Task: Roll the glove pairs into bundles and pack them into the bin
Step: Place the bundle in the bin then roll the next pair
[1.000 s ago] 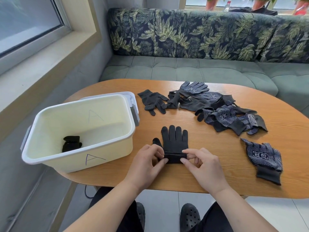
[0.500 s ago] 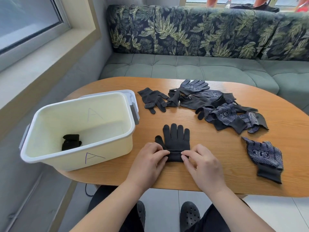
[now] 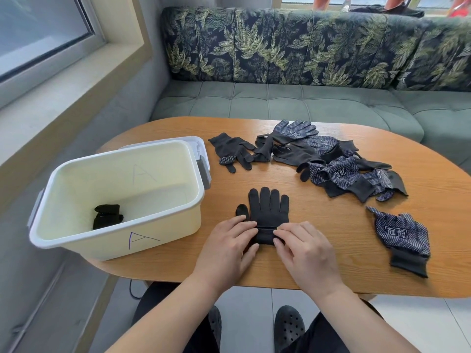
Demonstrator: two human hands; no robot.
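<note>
Close to the front edge of the oval wooden tabletop (image 3: 331, 250), the black knit glove pair (image 3: 269, 207) lies flat, its cuff end rolled into a short tube. The left hand (image 3: 226, 248) and right hand (image 3: 305, 253) pinch that roll from either side, fingers (image 3: 244, 225) curled over it. Bare wood lies open beyond the glove tips. The cream plastic bin (image 3: 122, 248), holding one black rolled bundle (image 3: 107, 216), stands near on the left, and a navy dotted glove (image 3: 402, 235) lies well apart on the right.

My left hand (image 3: 224, 248) and right hand (image 3: 305, 253) were bare, as were my forearms (image 3: 163, 319); I wore black trousers (image 3: 158, 301) and black clogs (image 3: 289, 327) pierced with round holes.
</note>
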